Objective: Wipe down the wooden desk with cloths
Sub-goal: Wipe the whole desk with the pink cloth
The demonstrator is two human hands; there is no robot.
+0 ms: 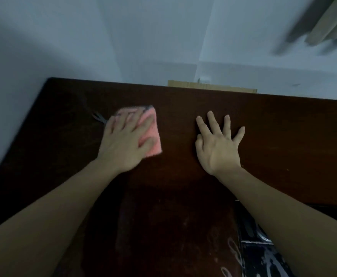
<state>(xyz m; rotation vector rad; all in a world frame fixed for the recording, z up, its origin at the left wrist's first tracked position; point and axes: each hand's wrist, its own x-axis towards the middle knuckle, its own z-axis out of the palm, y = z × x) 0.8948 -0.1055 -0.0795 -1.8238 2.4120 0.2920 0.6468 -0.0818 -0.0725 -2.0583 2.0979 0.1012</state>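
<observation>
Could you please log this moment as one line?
left hand: presses pink cloth on desk | right hand: flat on desk, empty

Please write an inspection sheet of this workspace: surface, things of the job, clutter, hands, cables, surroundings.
Surface: dark wooden desk, faint pale marks near the front.
Job's things: one pink cloth lying flat on the desk.
Clutter: a small dark blurred thing left of the cloth, cannot tell what.
Hands: left hand presses flat on the cloth; right hand spread flat on bare wood.
Cables: nothing seen.
Surroundings: pale wall behind; light wooden piece past the far edge.
</observation>
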